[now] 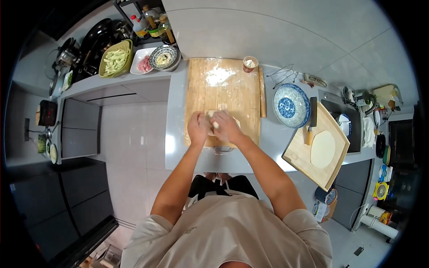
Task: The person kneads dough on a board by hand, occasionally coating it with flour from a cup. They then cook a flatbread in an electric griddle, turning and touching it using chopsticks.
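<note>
Over the near part of a floured wooden board (pixel 201 85), my left hand (pixel 198 128) and my right hand (pixel 228 128) come together on a pale piece of dough (pixel 216 125). The left fingers curl around its left side. My right hand, slightly blurred, grips it from the right. Much of the dough is hidden under my fingers. White flour lies in a patch (pixel 219 77) toward the board's far end. A rolling pin (pixel 262 94) rests along the right edge, and a paper cup (pixel 250 64) of white powder stands at the far right corner.
To the right are a blue-patterned bowl (pixel 291 106), a cleaver (pixel 313 115) and a tilted tray (pixel 295 154) bearing a flat dough sheet (pixel 322 149). A green basket (pixel 127 62) of cut vegetables, a dish of meat (pixel 144 64) and a patterned bowl (pixel 172 65) stand at the left.
</note>
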A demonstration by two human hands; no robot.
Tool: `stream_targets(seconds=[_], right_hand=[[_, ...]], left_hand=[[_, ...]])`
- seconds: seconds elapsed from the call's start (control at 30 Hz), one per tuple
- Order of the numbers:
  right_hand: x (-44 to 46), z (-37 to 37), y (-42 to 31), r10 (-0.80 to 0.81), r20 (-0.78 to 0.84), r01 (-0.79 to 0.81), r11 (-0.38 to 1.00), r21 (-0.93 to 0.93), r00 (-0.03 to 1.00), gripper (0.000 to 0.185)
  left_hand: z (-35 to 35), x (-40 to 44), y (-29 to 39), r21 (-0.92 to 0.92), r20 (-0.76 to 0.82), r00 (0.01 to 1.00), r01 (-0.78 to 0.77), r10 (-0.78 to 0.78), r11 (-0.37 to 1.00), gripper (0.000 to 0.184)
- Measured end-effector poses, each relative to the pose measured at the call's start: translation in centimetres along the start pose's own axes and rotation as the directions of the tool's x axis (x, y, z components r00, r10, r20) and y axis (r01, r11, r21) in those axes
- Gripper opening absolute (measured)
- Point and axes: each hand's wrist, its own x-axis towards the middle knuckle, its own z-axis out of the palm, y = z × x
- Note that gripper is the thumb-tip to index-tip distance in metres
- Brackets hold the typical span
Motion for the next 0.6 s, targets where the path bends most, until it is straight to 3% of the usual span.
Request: stream_targets(seconds=[0.07,0.13,0.17,0.3,0.33,0.43,0.6], right_hand=[[-2.1,-0.6,-0.6,-0.001,0.083,-0.004,0.998,0.057,0.997,0.020],[-3.2,0.5,-0.3,0.128,-0.055,-0.125,0.991,0.051,0.990,0.016],[-3.6,1.3,0.1,0.191,-0.124,-0.186,0.981,0.054,0.974,0.014],[-2.1,3.4,1.1,0.399,-0.405,-0.531,0.795,-0.293,0.822,0.029],[-1.9,3.3,1.4,0.526,-0.267,-0.588,0.749,-0.304,0.808,0.039],[-0.5,3.1,2.5,0.604,-0.123,-0.594,0.691,-0.412,0.788,0.044],[3.2,2.4,4.5,0.645,-0.100,-0.601,0.630,-0.491,0.758,0.039]], left_hand=[[0.9,1.7,0.5,0.043,0.001,0.983,-0.185,0.185,0.982,0.035],[2.3,2.6,0.3,0.120,0.100,0.923,-0.383,0.372,0.916,0.039],[3.0,2.3,0.0,0.134,0.126,0.921,-0.384,0.368,0.914,0.039],[3.9,0.2,-0.4,0.263,0.164,0.917,-0.396,0.363,0.880,0.042],[3.9,0.1,-0.3,0.337,0.152,0.912,-0.410,0.381,0.848,0.042],[4.1,1.4,-0.4,0.460,0.158,0.898,-0.435,0.410,0.774,0.039],[5.7,5.5,0.4,0.568,0.209,0.916,-0.399,0.343,0.720,0.031]])
